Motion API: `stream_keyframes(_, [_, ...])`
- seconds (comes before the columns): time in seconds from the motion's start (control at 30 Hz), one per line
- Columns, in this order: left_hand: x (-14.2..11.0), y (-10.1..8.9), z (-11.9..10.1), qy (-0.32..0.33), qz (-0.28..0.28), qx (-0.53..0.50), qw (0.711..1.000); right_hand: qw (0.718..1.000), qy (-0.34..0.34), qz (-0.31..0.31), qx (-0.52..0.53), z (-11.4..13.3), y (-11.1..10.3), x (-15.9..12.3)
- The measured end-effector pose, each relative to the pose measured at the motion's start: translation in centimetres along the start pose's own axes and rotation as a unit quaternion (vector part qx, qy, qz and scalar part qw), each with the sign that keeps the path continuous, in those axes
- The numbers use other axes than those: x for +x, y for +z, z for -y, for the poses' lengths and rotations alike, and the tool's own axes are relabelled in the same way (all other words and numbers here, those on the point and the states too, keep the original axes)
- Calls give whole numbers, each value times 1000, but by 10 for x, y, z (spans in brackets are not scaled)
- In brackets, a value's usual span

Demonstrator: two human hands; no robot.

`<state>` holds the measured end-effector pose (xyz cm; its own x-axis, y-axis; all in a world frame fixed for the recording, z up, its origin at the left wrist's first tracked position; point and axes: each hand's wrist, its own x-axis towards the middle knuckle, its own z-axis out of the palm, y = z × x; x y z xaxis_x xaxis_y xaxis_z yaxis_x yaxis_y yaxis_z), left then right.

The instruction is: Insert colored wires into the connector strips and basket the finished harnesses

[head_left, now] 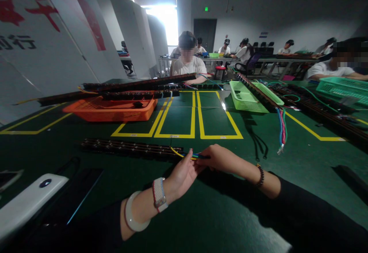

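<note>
A long black strip (pixel 129 148) with rows of small parts lies across the green table in front of me. From its right end come thin coloured wires (pixel 184 155), yellow, blue and green. My left hand (pixel 181 176) pinches these wires at the strip's end. My right hand (pixel 220 158) grips the same wires just to the right, its fingers closed round them. The two hands touch each other over the wires.
An orange basket (pixel 112 111) and more black strips (pixel 138 86) lie at the back left, and green baskets (pixel 244 97) at the back right. A wire bundle (pixel 282 128) hangs off another strip. A white device (pixel 25 203) sits near left. Other people sit at the tables beyond.
</note>
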<state>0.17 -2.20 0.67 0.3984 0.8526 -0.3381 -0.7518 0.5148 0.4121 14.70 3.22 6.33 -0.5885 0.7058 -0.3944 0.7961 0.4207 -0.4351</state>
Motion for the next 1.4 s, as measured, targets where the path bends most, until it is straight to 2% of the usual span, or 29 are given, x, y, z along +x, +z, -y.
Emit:
stream_keyframes(0.17, [1,-1,1,13,6,11,1000,978,-13,-76,-196,16,0,-10])
stream_keyframes(0.27, [4,-4,3,17,-37,-5,999,958,-12,-120,-261,27,2,-15])
stream_keyframes(0.33, [5,-5,4,18,-56,-23,998,948,-21,-126,-290,31,6,-15])
stream_keyframes(0.43, [6,-6,4,14,-47,-32,998,940,-40,-107,-322,30,12,-13])
stream_keyframes(0.63, [3,-3,2,14,-56,-28,998,945,-51,-108,-304,27,7,-14])
stream_keyframes(0.8, [-1,1,0,26,-20,-7,999,937,-34,-171,-302,25,-5,-14])
stream_keyframes(0.9, [-2,3,1,43,-3,14,999,930,-22,-204,-304,14,-7,-6])
stream_keyframes(0.97, [-2,3,1,43,-12,25,999,927,-7,-218,-306,4,-6,1])
stream_keyframes(1.07, [0,2,2,28,-23,32,999,927,-3,-212,-309,-7,-3,10])
stream_keyframes(1.2, [-1,1,1,27,-1,36,999,925,-27,-210,-314,-17,-2,18])
stream_keyframes(1.4, [-3,3,0,26,-13,41,999,927,-14,-203,-314,-29,0,26])
